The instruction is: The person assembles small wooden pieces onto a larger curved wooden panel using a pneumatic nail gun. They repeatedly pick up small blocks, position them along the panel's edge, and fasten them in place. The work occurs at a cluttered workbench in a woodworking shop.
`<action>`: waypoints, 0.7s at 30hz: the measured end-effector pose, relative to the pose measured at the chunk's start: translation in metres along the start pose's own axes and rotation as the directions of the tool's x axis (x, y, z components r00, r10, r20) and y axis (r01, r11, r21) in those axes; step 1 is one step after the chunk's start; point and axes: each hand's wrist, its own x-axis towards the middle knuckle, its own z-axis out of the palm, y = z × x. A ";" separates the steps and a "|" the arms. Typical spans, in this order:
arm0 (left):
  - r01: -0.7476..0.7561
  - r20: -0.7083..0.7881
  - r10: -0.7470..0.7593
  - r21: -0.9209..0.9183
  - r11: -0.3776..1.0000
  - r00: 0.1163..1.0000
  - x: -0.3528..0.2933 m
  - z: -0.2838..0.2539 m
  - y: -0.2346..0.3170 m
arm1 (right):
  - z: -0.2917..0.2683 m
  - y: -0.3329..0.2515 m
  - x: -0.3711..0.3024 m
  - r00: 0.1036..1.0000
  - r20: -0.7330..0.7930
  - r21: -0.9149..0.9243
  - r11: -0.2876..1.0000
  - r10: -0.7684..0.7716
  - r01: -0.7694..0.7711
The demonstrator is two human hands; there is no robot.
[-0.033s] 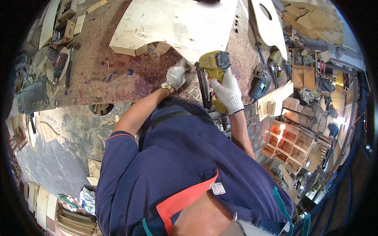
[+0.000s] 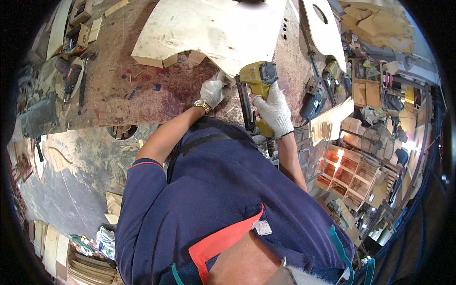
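Note:
My right hand [image 2: 276,111], in a white knit glove, is wrapped round the grip of a yellow and black nail gun [image 2: 256,78]. The gun's dark magazine stands upright on its left, its nose close to the near corner of a pale plywood panel [image 2: 204,28]. Just left of that corner is my gloved left hand [image 2: 212,92], with a watch at the wrist. Its fingers are curled together by the panel's curved near edge; whatever they grip is hidden. Wood blocks [image 2: 148,61] show under the panel.
The panel rests on a stained workbench [image 2: 109,95]. At left lie a cordless drill [image 2: 72,78] and a dark bar-like tool [image 2: 83,85]. Rightward are a white board with an oval hole [image 2: 327,33] and a blue power tool [image 2: 312,102]. A fan [image 2: 376,145] and wooden shelving [image 2: 344,173] stand beyond.

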 end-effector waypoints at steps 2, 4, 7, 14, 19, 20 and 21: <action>0.034 0.010 -0.034 -0.037 0.999 0.999 0.004 -0.004 0.007 | 0.001 0.000 0.007 0.998 -0.022 -0.063 0.997 -0.052 0.050; -0.128 0.024 0.126 0.200 0.971 0.992 0.010 -0.003 -0.010 | -0.001 -0.004 0.010 0.997 -0.022 -0.053 0.996 -0.071 0.070; -0.372 0.019 0.423 0.511 0.775 0.906 0.006 -0.005 -0.012 | -0.003 -0.021 0.006 1.000 0.027 0.134 0.991 -0.014 0.011; -0.390 0.023 0.432 0.474 0.789 0.902 0.015 -0.001 -0.036 | 0.001 -0.023 0.009 0.998 0.056 0.100 0.994 0.032 -0.037; -0.256 -0.003 0.257 0.074 0.964 0.966 0.020 0.004 -0.047 | 0.002 -0.016 0.014 0.997 0.060 0.009 0.999 0.038 -0.039; -0.184 -0.013 0.184 -0.094 0.978 0.983 0.018 0.003 -0.035 | 0.001 -0.016 0.014 0.997 0.058 0.013 0.999 0.043 -0.044; -0.016 0.018 0.024 -0.359 0.933 1.000 0.015 0.005 -0.023 | 0.000 -0.018 0.013 0.997 0.056 0.016 0.999 0.049 -0.050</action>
